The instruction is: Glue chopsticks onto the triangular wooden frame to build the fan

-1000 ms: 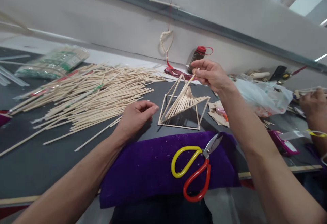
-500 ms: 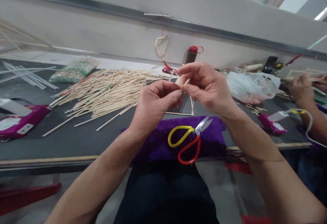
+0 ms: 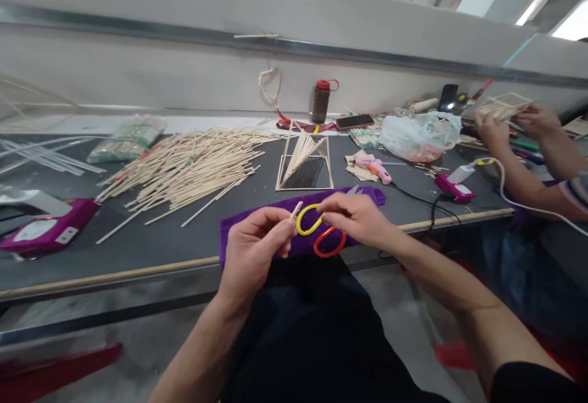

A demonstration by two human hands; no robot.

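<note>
Both hands have drawn back from the stick frame (image 3: 301, 157) to the scissors (image 3: 324, 233), so I have the frame unheld on the table (image 3: 138, 247).
Right hand (image 3: 356, 214): over the scissor handles; I cannot tell whether it grips. Plastic bag (image 3: 416, 136), right of frame: reddish patches, contents unclear. Packet (image 3: 131, 138), far left: bundled sticks. Bottle (image 3: 320, 106), capped, behind frame: contents unclear. Smallest item, short stick (image 3: 297, 209): pinched in the left hand (image 3: 255, 244), thumb against fingers.

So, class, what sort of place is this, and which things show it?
Probably a craft workshop: a pile of wooden sticks, a stick frame and a pink glue gun share one long bench.
</note>
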